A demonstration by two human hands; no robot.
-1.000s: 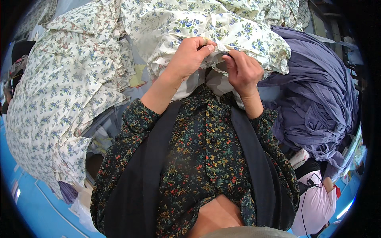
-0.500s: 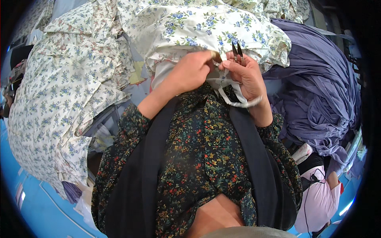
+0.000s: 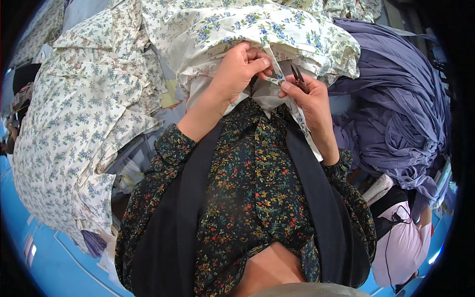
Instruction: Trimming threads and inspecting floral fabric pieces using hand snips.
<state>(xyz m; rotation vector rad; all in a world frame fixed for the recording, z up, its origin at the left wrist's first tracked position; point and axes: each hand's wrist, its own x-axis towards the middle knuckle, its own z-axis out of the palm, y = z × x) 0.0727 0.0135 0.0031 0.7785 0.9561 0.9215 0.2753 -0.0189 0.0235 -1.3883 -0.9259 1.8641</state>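
A narrow white strip of blue-flowered fabric (image 3: 275, 63) runs between my hands. My right hand (image 3: 312, 101) pinches it between thumb and forefinger, and its tail hangs along the wrist. Tucked in the same hand is a pair of small thread snips (image 3: 299, 78), dark blades pointing up and away. My left hand (image 3: 235, 72) is closed, thumb against curled fingers, at a short end of the strip; its exact hold is partly hidden. Just beyond both hands lies a heap of white cloth with blue flowers (image 3: 237, 27), and pale fabric shows beneath them.
Piled to the left is more white floral cloth (image 3: 74, 123), draping toward the blue floor (image 3: 64, 267). A large bundle of purple-grey fabric (image 3: 396, 109) lies at the right. Behind it, at lower right, a person in pink clothing (image 3: 401, 247) is partly visible.
My left hand has moved slightly up and away from the right one. The strip, earlier looped and blurred near my right wrist, now stretches upward and hangs straighter. The snips have tilted.
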